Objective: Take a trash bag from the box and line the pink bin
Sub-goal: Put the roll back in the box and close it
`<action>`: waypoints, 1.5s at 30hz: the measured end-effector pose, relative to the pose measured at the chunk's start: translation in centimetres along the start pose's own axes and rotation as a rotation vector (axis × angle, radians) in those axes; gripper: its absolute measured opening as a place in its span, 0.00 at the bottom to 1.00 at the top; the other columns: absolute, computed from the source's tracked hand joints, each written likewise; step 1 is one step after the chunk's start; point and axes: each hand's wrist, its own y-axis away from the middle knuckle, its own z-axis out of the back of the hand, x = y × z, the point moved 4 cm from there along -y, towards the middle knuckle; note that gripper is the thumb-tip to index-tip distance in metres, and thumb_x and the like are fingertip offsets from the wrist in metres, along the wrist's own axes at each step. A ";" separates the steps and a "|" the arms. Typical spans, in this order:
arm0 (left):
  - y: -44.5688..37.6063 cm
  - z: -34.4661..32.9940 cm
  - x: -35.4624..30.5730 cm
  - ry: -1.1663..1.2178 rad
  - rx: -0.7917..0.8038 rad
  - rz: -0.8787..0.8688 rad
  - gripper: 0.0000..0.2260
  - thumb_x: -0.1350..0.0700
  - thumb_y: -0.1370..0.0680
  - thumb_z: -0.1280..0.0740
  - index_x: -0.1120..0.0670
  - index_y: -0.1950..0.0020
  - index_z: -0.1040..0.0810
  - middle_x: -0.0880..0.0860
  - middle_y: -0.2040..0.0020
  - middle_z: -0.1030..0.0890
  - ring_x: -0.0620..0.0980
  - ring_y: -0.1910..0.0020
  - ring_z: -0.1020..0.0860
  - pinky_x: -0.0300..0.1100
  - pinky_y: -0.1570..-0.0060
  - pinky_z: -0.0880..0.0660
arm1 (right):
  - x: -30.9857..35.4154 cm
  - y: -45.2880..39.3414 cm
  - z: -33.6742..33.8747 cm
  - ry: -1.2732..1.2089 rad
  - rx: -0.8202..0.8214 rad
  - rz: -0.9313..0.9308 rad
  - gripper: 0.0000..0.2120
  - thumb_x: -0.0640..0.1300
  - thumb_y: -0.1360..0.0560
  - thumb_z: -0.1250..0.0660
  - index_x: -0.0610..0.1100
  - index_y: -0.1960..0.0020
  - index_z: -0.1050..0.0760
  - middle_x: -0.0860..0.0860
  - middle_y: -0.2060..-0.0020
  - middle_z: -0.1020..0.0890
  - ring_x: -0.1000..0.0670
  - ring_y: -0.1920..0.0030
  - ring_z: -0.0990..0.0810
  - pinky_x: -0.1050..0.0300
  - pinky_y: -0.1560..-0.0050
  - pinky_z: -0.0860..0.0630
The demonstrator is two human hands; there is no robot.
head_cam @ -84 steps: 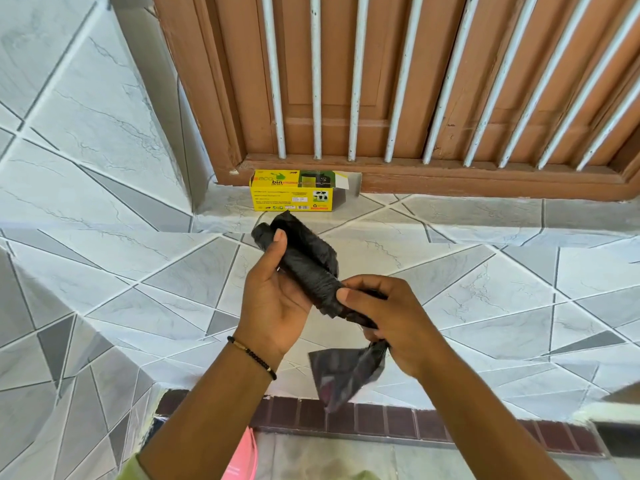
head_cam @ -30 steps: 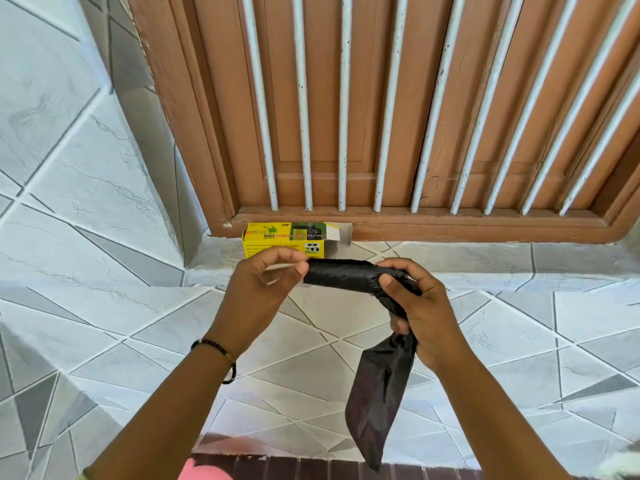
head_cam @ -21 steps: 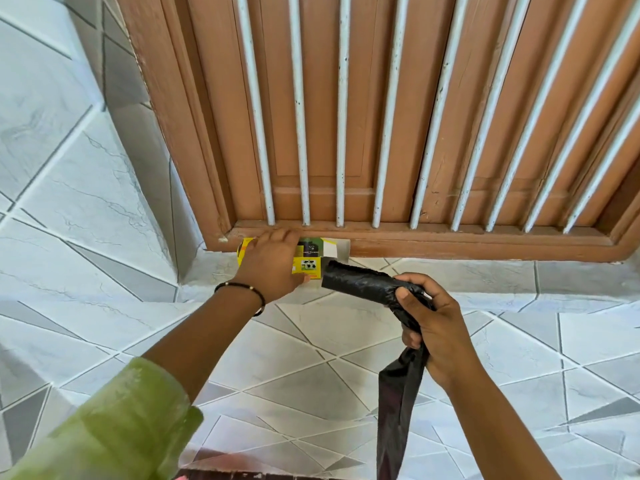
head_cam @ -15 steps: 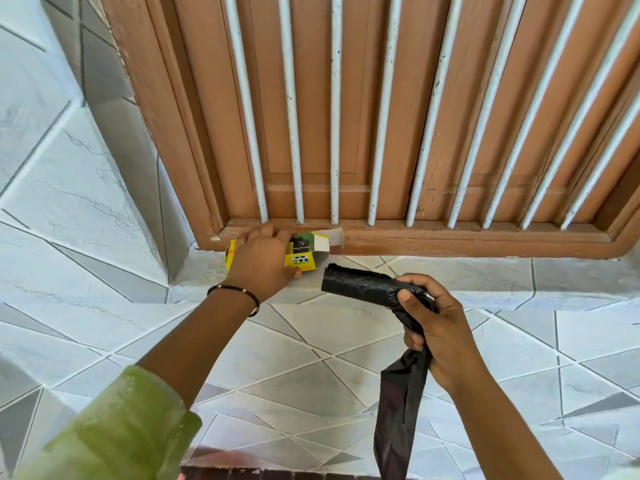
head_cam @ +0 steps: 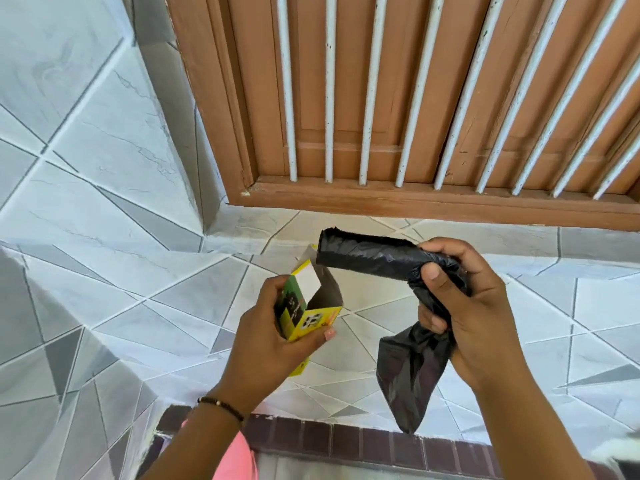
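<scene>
1. The left hand point(head_cam: 273, 327) was clasped round the yellow box point(head_cam: 304, 311), held up over the tiled ledge point(head_cam: 166, 306) with its open end tipped toward the roll point(head_cam: 367, 256).
2. The right hand point(head_cam: 464, 306) was clenched round the black roll of bags at its right end, with one bag point(head_cam: 412, 372) hanging loose below the fist.
3. I judged the film to be very light, limp and slick; it would crumple and slide, not hold shape.
4. The best hold looked to be a pinch on the loose bag near the roll, with the other hand steadying the roll to tear it free.
5. The box was thin card and would crush if squeezed hard.
6. Any perforation line was hidden inside the fist.
7. The pink bin point(head_cam: 235, 459) showed only as a sliver at the near edge, behind the left arm; its rim could not be made out.
8. The box print was too small to read.
</scene>
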 end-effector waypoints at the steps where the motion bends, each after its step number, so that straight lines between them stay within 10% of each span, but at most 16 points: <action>1: 0.3 0.0 0.0 -0.002 0.006 -0.003 0.28 0.37 0.41 0.25 0.40 0.47 0.32 0.43 0.58 0.17 0.40 0.58 0.19 0.27 0.61 0.25 | 0.2 0.4 -0.4 0.068 0.005 0.014 0.08 0.48 0.34 0.31 0.51 0.55 0.21 0.52 0.65 0.21 0.54 0.75 0.35 0.64 0.77 0.36; 8: 2.1 1.2 0.2 0.087 -0.045 -0.075 0.17 0.37 0.34 0.35 0.40 0.48 0.28 0.37 0.57 0.19 0.39 0.61 0.21 0.27 0.62 0.28 | 1.9 2.5 -0.9 0.387 -0.017 0.154 0.13 0.37 0.28 0.33 0.56 0.58 0.21 0.60 0.64 0.20 0.59 0.68 0.25 0.72 0.68 0.32; 14: 3.1 0.9 1.6 0.154 0.010 -0.063 0.15 0.45 0.30 0.39 0.45 0.44 0.26 0.49 0.54 0.18 0.51 0.57 0.21 0.52 0.55 0.22 | 2.3 3.7 -1.2 0.572 0.046 0.154 0.17 0.34 0.29 0.32 0.59 0.58 0.22 0.64 0.62 0.19 0.60 0.63 0.22 0.73 0.62 0.29; 22: 3.3 1.6 1.4 -0.113 0.002 -0.111 0.19 0.31 0.31 0.42 0.45 0.52 0.26 0.44 0.68 0.24 0.44 0.70 0.28 0.34 0.70 0.33 | 1.5 4.7 -3.6 0.842 0.293 0.193 0.11 0.47 0.30 0.35 0.59 0.49 0.24 0.61 0.54 0.19 0.59 0.53 0.21 0.72 0.55 0.29; 28: 3.6 1.4 1.0 -0.090 0.045 -0.192 0.26 0.28 0.29 0.47 0.47 0.50 0.25 0.46 0.69 0.26 0.46 0.69 0.28 0.42 0.70 0.30 | -0.1 4.8 -6.2 0.885 0.412 0.130 0.13 0.48 0.29 0.35 0.61 0.46 0.28 0.59 0.54 0.20 0.57 0.54 0.22 0.65 0.55 0.27; 33: 3.7 1.4 1.1 0.084 0.004 -0.156 0.25 0.29 0.28 0.47 0.45 0.48 0.24 0.50 0.67 0.21 0.50 0.69 0.25 0.47 0.70 0.28 | -0.2 4.5 -6.5 0.815 0.234 0.147 0.18 0.46 0.28 0.30 0.62 0.45 0.32 0.63 0.54 0.23 0.55 0.71 0.26 0.70 0.66 0.31; 41: 3.4 1.6 0.8 0.091 -0.011 -0.167 0.26 0.29 0.28 0.47 0.48 0.49 0.24 0.51 0.68 0.22 0.48 0.70 0.26 0.46 0.70 0.29 | -1.6 5.4 -8.2 0.965 0.399 0.302 0.09 0.49 0.25 0.41 0.56 0.48 0.25 0.62 0.49 0.26 0.58 0.58 0.22 0.63 0.60 0.25; 45: 3.2 1.8 0.6 0.254 -0.054 -0.078 0.32 0.26 0.30 0.51 0.51 0.51 0.24 0.59 0.68 0.21 0.56 0.71 0.22 0.52 0.72 0.27 | -1.0 5.2 -6.9 0.771 0.092 0.287 0.10 0.46 0.28 0.34 0.54 0.48 0.25 0.60 0.49 0.24 0.59 0.56 0.23 0.72 0.60 0.31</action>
